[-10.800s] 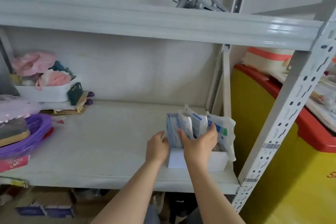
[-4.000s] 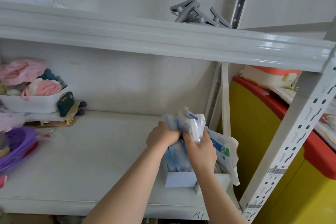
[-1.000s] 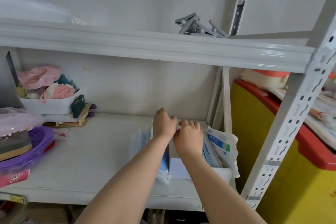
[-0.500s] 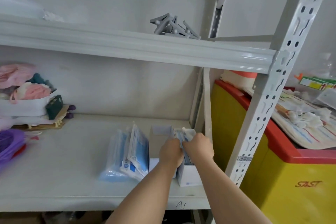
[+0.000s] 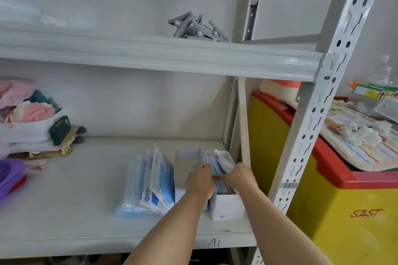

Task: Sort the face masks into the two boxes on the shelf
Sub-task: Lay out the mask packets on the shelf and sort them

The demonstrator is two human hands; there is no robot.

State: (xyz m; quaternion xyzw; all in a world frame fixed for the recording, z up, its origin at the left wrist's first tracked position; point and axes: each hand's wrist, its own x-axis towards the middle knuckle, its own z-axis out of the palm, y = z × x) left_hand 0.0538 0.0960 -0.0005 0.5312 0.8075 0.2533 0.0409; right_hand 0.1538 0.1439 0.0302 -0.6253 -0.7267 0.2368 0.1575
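Observation:
Two white boxes stand side by side at the right end of the shelf point(image 5: 64, 211). The left box point(image 5: 187, 153) shows a bare inner wall. The right box point(image 5: 227, 206) holds several packed face masks point(image 5: 217, 162) standing on edge. My left hand point(image 5: 199, 182) and my right hand point(image 5: 241, 175) both rest on the masks in the right box, fingers curled over their tops. A stack of blue masks in clear bags point(image 5: 150, 183) leans on the shelf just left of the boxes.
A white tub of pink cloth items point(image 5: 28, 127) and a purple basket point(image 5: 8, 176) sit at the shelf's left end. The upright post point(image 5: 312, 118) stands just right of the boxes. A yellow and red chest point(image 5: 344, 200) stands beyond it. Grey clips point(image 5: 198, 28) lie on the upper shelf.
Both hands went from the back of the shelf down to the right box. A stack of bagged masks now stands on the shelf to the left of the boxes.

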